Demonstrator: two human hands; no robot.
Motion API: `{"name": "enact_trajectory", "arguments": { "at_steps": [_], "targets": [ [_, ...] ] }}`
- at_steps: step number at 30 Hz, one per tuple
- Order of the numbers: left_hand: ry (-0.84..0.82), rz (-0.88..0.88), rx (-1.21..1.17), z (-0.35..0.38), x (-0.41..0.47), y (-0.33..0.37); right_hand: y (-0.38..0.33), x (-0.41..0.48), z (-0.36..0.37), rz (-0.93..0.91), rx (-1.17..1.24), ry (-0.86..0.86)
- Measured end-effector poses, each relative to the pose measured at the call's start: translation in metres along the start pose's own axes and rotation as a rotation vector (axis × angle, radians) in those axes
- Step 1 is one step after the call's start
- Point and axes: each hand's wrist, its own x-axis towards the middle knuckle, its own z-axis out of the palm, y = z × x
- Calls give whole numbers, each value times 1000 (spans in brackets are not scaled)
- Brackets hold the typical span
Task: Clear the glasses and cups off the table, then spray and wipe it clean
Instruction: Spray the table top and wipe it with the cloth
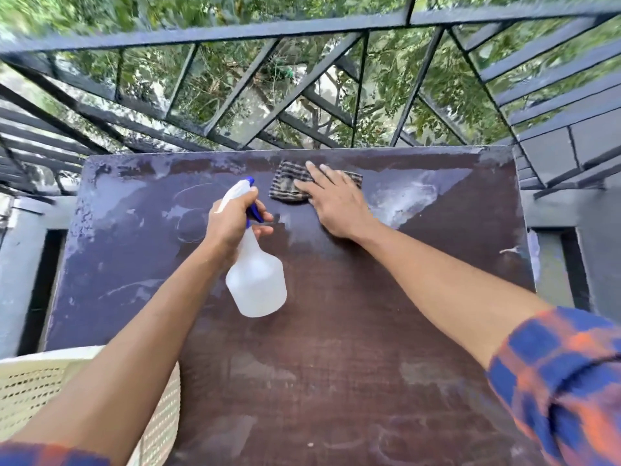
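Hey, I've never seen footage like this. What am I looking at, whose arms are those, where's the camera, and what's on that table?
There is no machine here. These are a person's two bare arms, filmed by one wide-angle camera worn on the head and looking forward and down, which is why the arms reach in from the bottom edge. The left hand grips a white spray bottle by its neck, near the blue trigger, and holds it over the table. The right hand lies flat, fingers straight, on a checked cloth near the far edge of the dark brown table, whose top shows pale smears. No glasses or cups show on it. Behind it stands a dark metal railing with trees beyond. A cream perforated plastic thing sits at the lower left.
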Motion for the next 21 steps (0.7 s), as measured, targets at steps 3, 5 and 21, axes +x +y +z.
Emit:
{"name": "enact_trajectory", "arguments": {
  "at_steps": [3, 5, 21],
  "targets": [
    [20, 5, -13, 5, 1, 2, 29, 16, -11, 217, 33, 26],
    [25, 13, -19, 7, 1, 5, 31, 39, -19, 387, 91, 65],
    [-86, 29, 41, 56, -9, 17, 105, -35, -47, 659, 129, 281]
  ]
}}
